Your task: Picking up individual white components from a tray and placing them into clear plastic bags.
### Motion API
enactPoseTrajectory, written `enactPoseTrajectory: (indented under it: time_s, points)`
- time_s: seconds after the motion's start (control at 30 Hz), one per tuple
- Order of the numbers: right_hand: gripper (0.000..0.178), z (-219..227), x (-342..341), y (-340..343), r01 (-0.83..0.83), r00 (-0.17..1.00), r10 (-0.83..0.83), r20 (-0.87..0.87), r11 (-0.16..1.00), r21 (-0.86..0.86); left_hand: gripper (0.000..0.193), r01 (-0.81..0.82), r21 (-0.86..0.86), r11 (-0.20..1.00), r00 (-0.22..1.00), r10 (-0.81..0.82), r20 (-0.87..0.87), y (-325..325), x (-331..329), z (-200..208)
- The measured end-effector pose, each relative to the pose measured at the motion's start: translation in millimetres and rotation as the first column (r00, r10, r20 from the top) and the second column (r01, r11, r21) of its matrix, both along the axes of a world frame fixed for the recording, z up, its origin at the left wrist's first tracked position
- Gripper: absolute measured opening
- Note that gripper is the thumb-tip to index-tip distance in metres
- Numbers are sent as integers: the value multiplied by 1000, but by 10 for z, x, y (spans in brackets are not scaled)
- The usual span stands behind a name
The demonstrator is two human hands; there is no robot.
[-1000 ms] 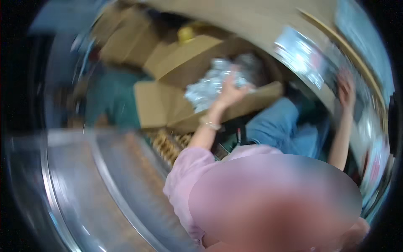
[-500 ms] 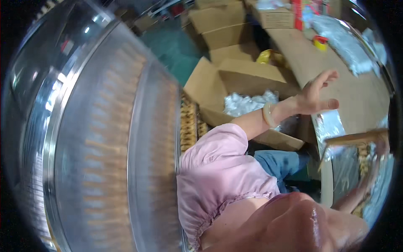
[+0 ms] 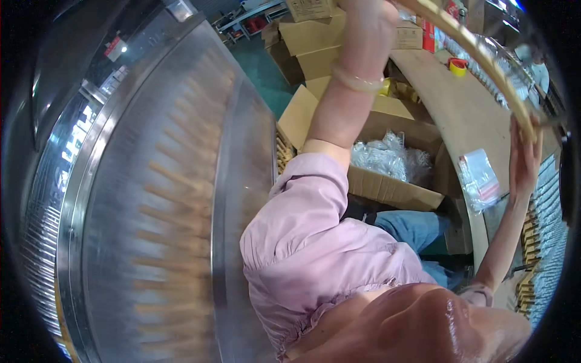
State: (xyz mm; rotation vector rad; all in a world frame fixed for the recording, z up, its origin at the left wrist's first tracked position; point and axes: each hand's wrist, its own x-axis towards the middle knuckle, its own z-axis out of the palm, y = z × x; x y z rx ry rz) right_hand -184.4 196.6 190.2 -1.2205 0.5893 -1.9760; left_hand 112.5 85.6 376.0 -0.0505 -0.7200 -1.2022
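Note:
A curved light-wood bar, shaped like a wooden hanger [image 3: 478, 45], spans the upper right between my two hands. My left hand [image 3: 372, 15] closes at its far end, by the upper edge of the view, where the fingers are partly cut off; a pale bangle [image 3: 357, 80] circles that wrist. At the near end, my right hand [image 3: 525, 151] grips the bar, its fingers and thumb pressed around the wood. A blurred grey piece juts out beside the right fingers; its kind cannot be made out.
Left of me stands a metal frame [image 3: 72, 230] with blurred wooden sticks [image 3: 175, 242] in a row. An open cardboard box [image 3: 393, 189] contains crumpled clear plastic [image 3: 393, 154]. On the table [image 3: 448, 91] lie a tape roll [image 3: 457, 66] and flat plastic bags [image 3: 480, 178]. Wooden pieces [image 3: 528, 266] line the right.
My left hand, spread over the box and table before, has swung up and far and now closes on the hanger. My right hand has raised the hanger from low at the right.

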Motion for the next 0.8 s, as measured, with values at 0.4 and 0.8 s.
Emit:
enactPoseTrajectory:
  time_s: [0.4, 0.8]
  points:
    - [31, 1964, 1862, -1612, 41, 984, -123, -130, 863, -503, 51, -480, -531, 698, 873, 323, -365, 60, 1801, -8]
    - [24, 409, 2368, -796, -96, 818, -39, -574, 975, -202, 21, 105, 130, 986, 928, -144, 344, -1046, -378, -2519]
